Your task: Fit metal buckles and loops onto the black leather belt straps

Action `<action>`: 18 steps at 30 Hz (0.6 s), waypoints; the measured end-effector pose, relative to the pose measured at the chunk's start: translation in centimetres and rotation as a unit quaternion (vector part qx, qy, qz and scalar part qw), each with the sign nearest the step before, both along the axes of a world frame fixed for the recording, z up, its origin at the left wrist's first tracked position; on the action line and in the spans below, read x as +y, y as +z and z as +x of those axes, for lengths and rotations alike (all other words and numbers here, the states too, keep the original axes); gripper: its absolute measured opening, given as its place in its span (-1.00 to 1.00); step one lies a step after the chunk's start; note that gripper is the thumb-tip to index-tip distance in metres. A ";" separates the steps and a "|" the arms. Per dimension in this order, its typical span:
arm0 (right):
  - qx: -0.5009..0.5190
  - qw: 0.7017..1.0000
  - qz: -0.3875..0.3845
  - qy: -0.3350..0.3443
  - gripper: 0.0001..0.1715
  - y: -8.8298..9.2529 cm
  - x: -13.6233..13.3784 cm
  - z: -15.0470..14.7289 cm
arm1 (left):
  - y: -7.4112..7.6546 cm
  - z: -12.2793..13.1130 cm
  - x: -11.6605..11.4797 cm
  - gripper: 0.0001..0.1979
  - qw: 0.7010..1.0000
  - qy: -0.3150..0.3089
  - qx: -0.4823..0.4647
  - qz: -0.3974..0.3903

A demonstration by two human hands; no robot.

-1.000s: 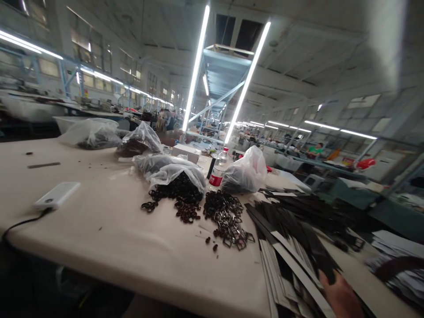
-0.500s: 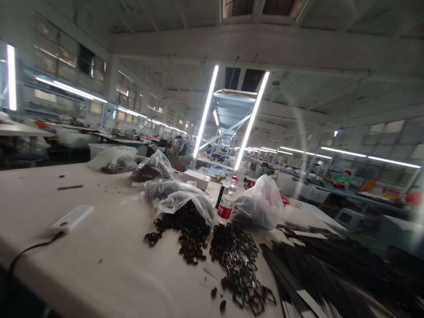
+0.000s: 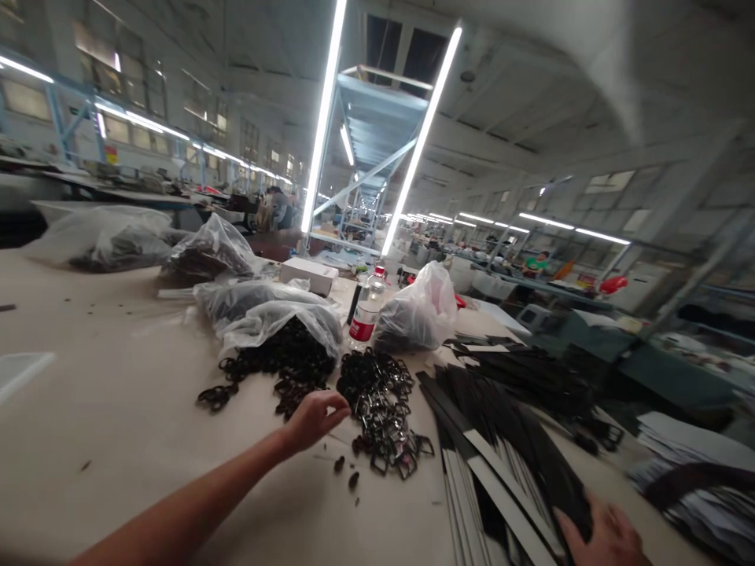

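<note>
My left hand reaches over the tabletop, its fingers curled together at the near left edge of a pile of dark metal buckles. What is between those fingertips, if anything, is hidden. Just behind it, small dark rings spill from a clear plastic bag. At the lower right, my right hand is closed at the near end of the long black strips, thumb on their edge. Some strips show pale undersides.
Behind the piles stand a bottle with a red cap, a tied plastic bag and a white box. More bags lie at the left. Two loose dark pieces sit before the buckles. White sheets are stacked at right.
Both my hands have come into view, the left by the buckles and the right on the strips. The view has swung right and down; the white power strip has mostly left it.
</note>
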State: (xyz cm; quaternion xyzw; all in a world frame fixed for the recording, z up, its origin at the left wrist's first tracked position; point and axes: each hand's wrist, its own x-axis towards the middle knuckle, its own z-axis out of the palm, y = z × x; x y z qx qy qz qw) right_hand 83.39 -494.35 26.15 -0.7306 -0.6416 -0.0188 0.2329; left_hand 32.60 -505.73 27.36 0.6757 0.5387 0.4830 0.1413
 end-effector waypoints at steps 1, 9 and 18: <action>-0.014 0.999 0.036 0.005 0.12 1.9 -0.3 -0.6 | -1.0 -0.2 1.1 -0.70 1.000 0.013 -0.010 -0.003; 0.126 0.940 0.214 0.233 -0.12 16.1 6.1 -12.7 | -5.7 1.7 3.2 -0.77 0.993 -0.071 0.018 -0.090; 0.461 0.794 -0.027 0.396 -0.08 16.5 27.9 -35.3 | -7.3 2.3 2.0 -0.72 0.988 -0.099 0.006 -0.120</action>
